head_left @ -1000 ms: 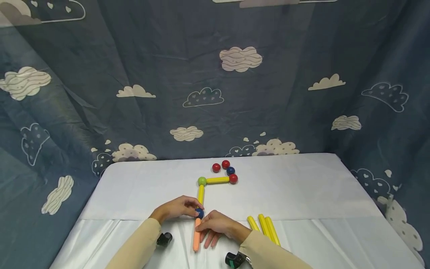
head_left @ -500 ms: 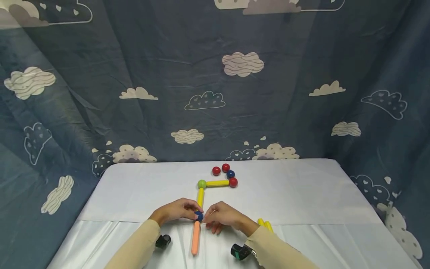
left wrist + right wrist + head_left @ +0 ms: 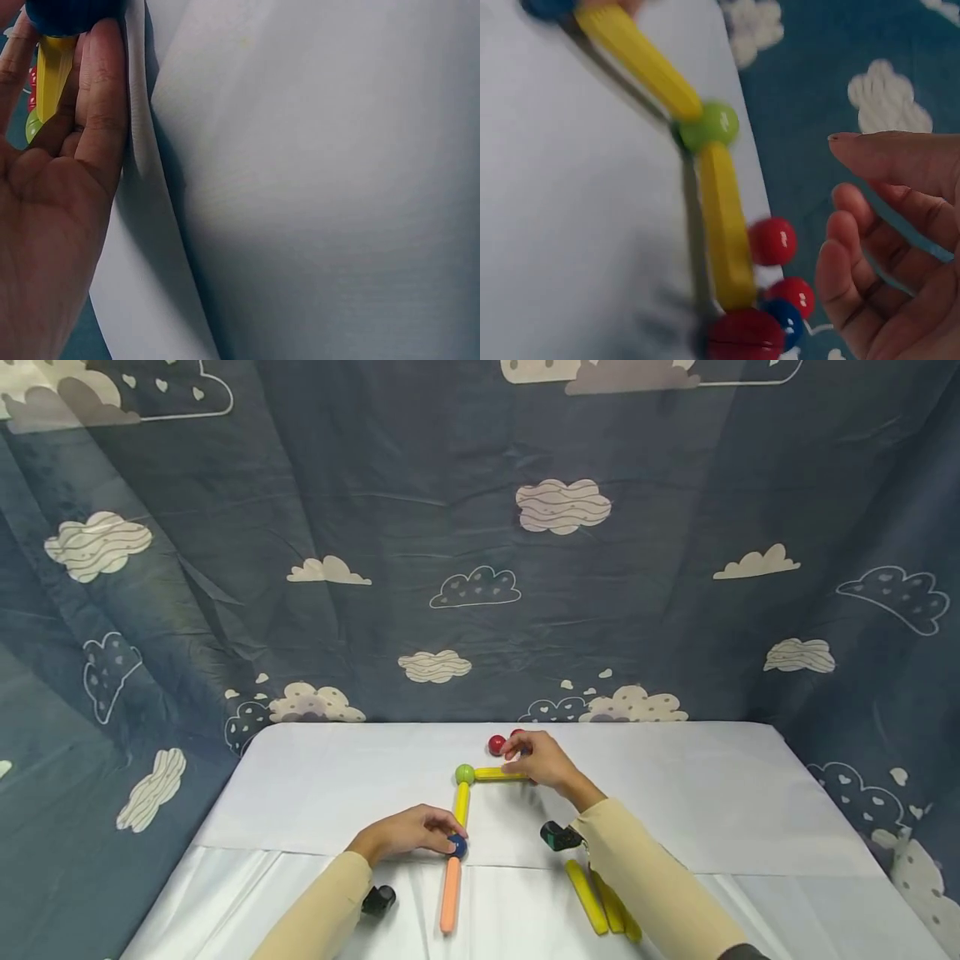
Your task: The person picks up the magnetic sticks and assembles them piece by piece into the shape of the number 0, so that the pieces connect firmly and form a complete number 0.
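I'm likely joining pieces: left grip (image 3: 414, 828) pinching blue ball (image 3: 458, 847), lower centre; right grip (image 3: 543, 763) hovering, parted, near red ball (image 3: 496, 745), probably needing to pinch.

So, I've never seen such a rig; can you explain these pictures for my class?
No machine here: just a person working bare-handed. The wide picture is taken from the person's head, looking forward and down; the close ones are from each wrist. On a white-covered table, the left hand pinches a blue ball sitting between a yellow stick and an orange stick. A green ball links that yellow stick to a second yellow stick. The right hand appears to hold nothing, near red balls and another blue ball. More yellow sticks lie by the right sleeve.
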`<state>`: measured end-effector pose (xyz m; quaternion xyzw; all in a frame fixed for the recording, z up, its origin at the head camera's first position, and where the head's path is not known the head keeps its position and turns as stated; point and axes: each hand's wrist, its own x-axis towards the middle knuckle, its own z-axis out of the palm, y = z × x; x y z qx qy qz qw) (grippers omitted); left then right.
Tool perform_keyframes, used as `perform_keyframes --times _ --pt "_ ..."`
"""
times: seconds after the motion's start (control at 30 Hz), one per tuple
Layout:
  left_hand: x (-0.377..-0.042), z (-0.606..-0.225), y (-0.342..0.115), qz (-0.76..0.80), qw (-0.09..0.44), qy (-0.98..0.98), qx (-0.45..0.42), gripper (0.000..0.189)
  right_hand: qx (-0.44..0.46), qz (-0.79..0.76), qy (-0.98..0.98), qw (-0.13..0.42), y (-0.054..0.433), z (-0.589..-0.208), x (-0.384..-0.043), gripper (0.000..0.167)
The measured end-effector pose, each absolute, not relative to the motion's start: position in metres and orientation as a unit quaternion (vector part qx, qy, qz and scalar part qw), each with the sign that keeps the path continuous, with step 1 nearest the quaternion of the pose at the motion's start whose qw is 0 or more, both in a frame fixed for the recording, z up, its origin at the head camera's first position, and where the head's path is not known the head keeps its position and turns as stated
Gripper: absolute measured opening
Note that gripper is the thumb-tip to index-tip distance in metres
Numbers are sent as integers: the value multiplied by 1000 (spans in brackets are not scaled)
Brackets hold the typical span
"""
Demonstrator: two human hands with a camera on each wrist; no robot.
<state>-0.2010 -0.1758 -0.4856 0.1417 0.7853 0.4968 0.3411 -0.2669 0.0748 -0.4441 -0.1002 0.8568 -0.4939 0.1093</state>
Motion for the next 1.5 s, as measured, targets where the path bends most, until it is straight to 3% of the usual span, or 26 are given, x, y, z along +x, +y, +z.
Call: perform_keyframes --times 0.4,1.1,1.5 --pt "-193 -494 -173 513 351 772 137 23 -56 -466 874 125 59 -464 -309 44" --pt "-199 -488 -170 515 338 775 142 23 -52 -384 910 146 32 -471 -323 38" --pt "-202 -487 -175 512 337 778 137 22 -96 -395 905 122 27 -473 -325 38"
